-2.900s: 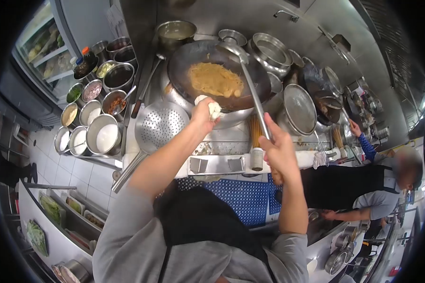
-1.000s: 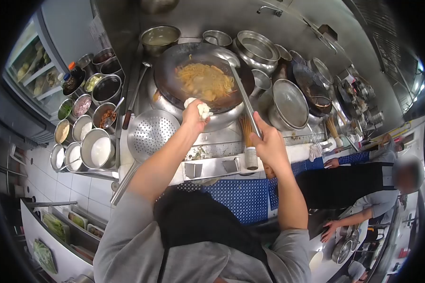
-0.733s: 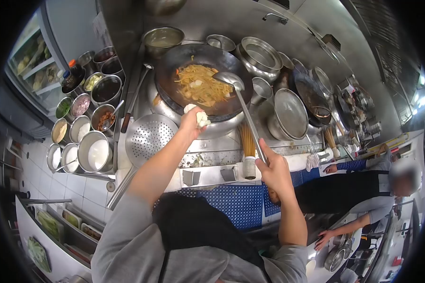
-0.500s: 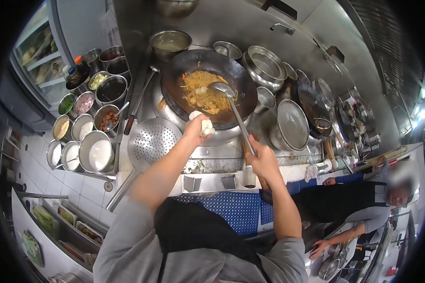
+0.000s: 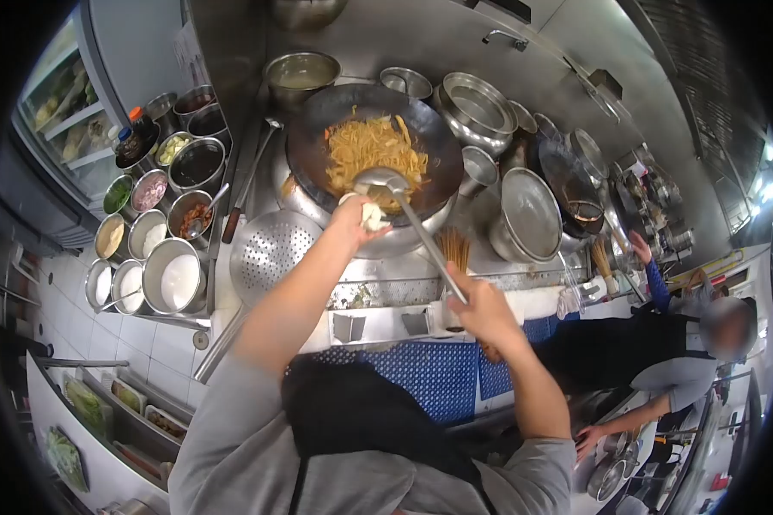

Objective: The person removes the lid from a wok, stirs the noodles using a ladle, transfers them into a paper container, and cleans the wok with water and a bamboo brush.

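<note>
My left hand (image 5: 349, 221) is closed round a bunched white cloth (image 5: 373, 216) at the near rim of a large dark wok (image 5: 305, 154). Yellow noodles (image 5: 378, 148) with bits of orange are heaped in the wok. My right hand (image 5: 483, 311) grips the end of a long metal ladle (image 5: 424, 233). The ladle's bowl lies at the near side of the noodles, just beyond my left hand. A perforated strainer (image 5: 273, 255) sits left of the wok, and a bamboo brush (image 5: 453, 251) stands to the right, below the rim.
Metal pots of ingredients, one holding white powder (image 5: 180, 281), stand at the left. Beyond the wok are a pot (image 5: 301, 72) and stacked bowls (image 5: 479, 105). Another bowl (image 5: 531, 215) and a second wok (image 5: 567, 176) are at the right, near a person in a black apron (image 5: 610, 348).
The ladle's bowl has come from the wok's far right side to its near side, my right hand drawing back. The noodles have shifted and heaped up. The co-worker's arm is raised again.
</note>
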`<state>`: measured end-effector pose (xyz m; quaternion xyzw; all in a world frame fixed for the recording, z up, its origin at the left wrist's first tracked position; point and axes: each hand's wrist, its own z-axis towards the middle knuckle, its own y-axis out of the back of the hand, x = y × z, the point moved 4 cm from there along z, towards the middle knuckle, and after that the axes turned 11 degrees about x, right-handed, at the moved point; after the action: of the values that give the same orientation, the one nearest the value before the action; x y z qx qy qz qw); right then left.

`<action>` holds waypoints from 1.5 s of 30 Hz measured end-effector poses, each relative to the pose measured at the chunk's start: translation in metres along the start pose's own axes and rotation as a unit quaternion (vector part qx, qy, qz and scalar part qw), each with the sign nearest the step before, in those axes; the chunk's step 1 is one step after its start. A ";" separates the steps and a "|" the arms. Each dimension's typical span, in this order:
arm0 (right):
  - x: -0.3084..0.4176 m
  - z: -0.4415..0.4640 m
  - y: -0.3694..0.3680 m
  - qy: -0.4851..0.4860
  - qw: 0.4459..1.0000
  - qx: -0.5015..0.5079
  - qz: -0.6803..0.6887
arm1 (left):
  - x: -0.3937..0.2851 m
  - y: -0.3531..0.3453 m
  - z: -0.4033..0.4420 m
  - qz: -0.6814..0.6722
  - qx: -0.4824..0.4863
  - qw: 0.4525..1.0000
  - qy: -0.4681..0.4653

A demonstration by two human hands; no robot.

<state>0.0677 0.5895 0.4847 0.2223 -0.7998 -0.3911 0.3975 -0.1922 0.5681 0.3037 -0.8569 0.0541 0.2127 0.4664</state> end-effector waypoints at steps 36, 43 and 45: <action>0.014 -0.077 0.048 -0.098 0.941 0.114 0.304 | 0.015 -0.058 -0.109 -0.026 -0.015 0.999 -0.037; 0.001 0.010 0.040 -0.002 0.996 -0.083 0.014 | 0.079 0.015 -0.064 -0.040 0.071 0.992 -0.095; 0.003 -0.010 0.043 0.025 0.994 -0.098 0.046 | 0.087 0.010 -0.113 -0.016 -0.006 0.996 -0.086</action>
<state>0.0721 0.6085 0.5247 0.1548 -0.7570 -0.4429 0.4548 -0.0812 0.4784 0.3134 -0.8392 -0.0014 0.2784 0.4672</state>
